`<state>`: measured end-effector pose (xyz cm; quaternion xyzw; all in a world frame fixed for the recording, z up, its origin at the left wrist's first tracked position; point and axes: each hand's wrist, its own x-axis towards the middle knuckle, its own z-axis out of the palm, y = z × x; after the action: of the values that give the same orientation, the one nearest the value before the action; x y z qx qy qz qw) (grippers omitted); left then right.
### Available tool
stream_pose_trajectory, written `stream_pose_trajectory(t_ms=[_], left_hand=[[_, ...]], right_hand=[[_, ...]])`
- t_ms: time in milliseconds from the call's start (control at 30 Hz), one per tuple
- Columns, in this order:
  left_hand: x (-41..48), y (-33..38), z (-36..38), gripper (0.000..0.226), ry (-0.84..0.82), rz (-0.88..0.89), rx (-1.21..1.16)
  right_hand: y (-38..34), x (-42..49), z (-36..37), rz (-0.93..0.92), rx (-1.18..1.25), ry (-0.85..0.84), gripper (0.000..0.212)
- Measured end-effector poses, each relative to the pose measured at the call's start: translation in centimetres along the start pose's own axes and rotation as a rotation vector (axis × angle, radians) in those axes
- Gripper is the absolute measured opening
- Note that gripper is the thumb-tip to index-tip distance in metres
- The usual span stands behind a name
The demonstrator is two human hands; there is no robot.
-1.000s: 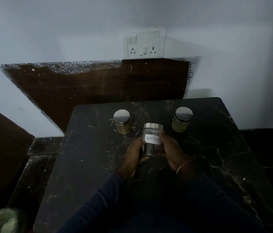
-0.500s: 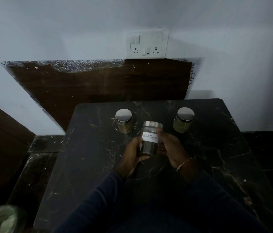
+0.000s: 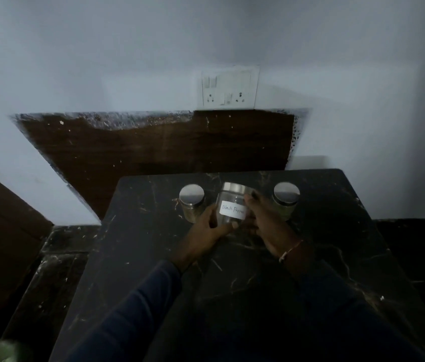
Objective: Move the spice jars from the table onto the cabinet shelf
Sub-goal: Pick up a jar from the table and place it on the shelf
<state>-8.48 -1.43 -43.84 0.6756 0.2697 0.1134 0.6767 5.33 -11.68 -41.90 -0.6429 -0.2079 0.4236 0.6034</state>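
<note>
head view, frame centre: left hand (image 3: 207, 228) and right hand (image 3: 263, 222) both clasp the labelled pepper jar (image 3: 232, 207) above the dark marble table (image 3: 138, 257), between two lidded jars (image 3: 191, 202) (image 3: 286, 201).

A white switch-and-socket plate (image 3: 230, 87) sits on the pale wall (image 3: 101, 48) above a dark brown wooden panel (image 3: 167, 150).

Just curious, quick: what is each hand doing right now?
Left hand: closed on the Black Pepper jar.
Right hand: closed on the same jar.
</note>
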Motion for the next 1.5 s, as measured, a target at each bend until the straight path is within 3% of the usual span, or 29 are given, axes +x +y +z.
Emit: stream_pose_trajectory(t_ms=[167,333,467,567,667,800,867,1000,1100,1500], left_hand=[[2.2,13.9,-3.0,0.063,0.049,0.408,0.348],[1.8,31.3,-5.1,0.081,0.187,0.809,0.489],[1.2,40.9,-5.2,0.079,0.204,1.010,0.463],[2.2,45.4,-5.2,0.079,0.217,1.064,0.462],[4.1,48.4,-5.6,0.068,0.253,1.066,0.551],[7.7,50.4,-6.5,0.066,0.237,0.914,0.678],[9.3,50.8,-6.3,0.065,0.185,0.778,0.746],[11.3,52.8,-5.1,0.074,0.119,0.493,1.122],[12.4,54.4,-4.8,0.080,0.119,0.339,1.115],[14.9,52.9,-4.2,0.045,0.081,0.373,1.376]], right_hand=[[-13.4,0.6,-0.1,-0.384,-0.068,-0.003,0.028],[-30.7,-3.1,0.4,-0.855,-0.242,0.076,0.053],[-40.5,-5.3,0.8,-1.122,-0.325,0.107,0.040],[-45.6,-4.9,1.1,-1.205,-0.391,0.186,0.054],[-48.8,-3.3,0.8,-1.239,-0.501,0.208,0.047],[-50.9,-0.6,0.0,-1.208,-0.658,0.260,0.029],[-51.4,0.6,-0.5,-1.174,-0.714,0.289,0.029],[-52.9,3.0,-2.1,-1.070,-0.761,0.334,0.028],[-54.1,4.9,-3.2,-0.985,-0.770,0.367,0.030],[-58.6,12.0,-4.0,-0.684,-1.008,0.486,0.046]])
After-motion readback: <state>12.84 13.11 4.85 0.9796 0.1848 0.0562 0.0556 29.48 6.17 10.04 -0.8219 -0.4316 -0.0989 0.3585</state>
